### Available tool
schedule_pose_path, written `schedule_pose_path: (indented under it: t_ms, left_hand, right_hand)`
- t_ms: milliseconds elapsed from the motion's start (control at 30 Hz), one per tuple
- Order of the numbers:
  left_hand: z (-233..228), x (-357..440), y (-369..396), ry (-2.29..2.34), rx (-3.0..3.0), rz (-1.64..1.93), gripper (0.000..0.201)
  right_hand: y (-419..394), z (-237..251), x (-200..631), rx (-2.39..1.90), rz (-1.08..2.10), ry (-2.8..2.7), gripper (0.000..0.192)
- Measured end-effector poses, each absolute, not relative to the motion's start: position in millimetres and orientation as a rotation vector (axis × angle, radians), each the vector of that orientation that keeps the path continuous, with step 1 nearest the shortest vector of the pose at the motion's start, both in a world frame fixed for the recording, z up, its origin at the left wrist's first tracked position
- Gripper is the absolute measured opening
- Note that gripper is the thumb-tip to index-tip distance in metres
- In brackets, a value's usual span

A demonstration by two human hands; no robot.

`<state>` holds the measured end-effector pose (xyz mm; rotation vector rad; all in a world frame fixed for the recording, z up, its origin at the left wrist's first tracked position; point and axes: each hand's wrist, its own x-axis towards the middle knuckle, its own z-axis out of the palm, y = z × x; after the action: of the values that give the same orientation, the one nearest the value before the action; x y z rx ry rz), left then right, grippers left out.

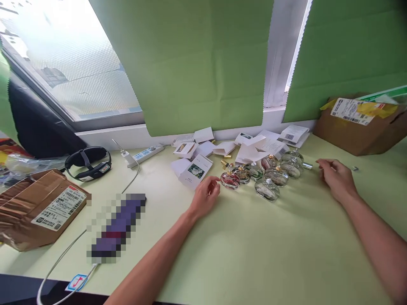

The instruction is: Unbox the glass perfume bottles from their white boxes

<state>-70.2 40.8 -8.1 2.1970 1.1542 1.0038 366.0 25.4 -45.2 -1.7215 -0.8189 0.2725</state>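
Several round, flat glass perfume bottles stand close together on the pale green table. My left hand (206, 195) rests with loosely bent fingers at the left of the group, holding nothing I can see. Its index fingertip is at the edge of a bottle with red contents (230, 181); I cannot tell whether they touch. Nearest the front is a clear bottle (267, 189). My right hand (337, 178) lies on the right side, its fingers loosely extended and without anything in them. A silver cap (307, 165) lies just left of those fingertips. Gold caps (224, 163) lie behind the red bottle.
Behind the bottles are opened white boxes (197, 170) and unfolded cartons (294, 134). A cardboard box (359, 131) stands at the back right, another (41, 212) at left. A power strip (146, 154), black headset (89, 164), cable and pixelated phone (122, 224) lie left.
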Motion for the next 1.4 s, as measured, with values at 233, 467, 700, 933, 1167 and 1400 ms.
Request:
schedule_pose_path:
  t_ms: [233, 467, 700, 933, 1167, 1400]
  left_hand:
    - [-11.8, -70.6, 38.9, 1.114, 2.346, 0.641, 0.019]
    - [-9.8, -69.9, 37.6, 1.072, 2.389, 0.579, 0.019]
    - [-8.1, -69.8, 37.0, 1.070, 2.405, 0.554, 0.020]
    - [-8.1, -69.5, 36.8, 1.068, 2.406, 0.556, 0.019]
    - [-8.4, -69.8, 37.2, 1.054, 2.409, 0.569, 0.020]
    - [-10.8, -70.2, 37.2, 1.066, 2.401, 0.596, 0.020]
  right_hand:
    - [24.6, -36.3, 358.5, -1.903, 0.376, -0.885, 0.035]
    - [26.3, -39.7, 360.1, -1.930, 0.376, -0.933, 0.035]
    - [26.4, -41.1, 361.5, -1.955, 0.358, -0.954, 0.034]
    - [25.5, -37.8, 358.5, -1.977, 0.365, -0.945, 0.034]
    - [23.0, -30.9, 352.6, -1.963, 0.363, -0.933, 0.033]
    - [21.3, -28.4, 350.0, -1.915, 0.353, -0.911, 0.029]
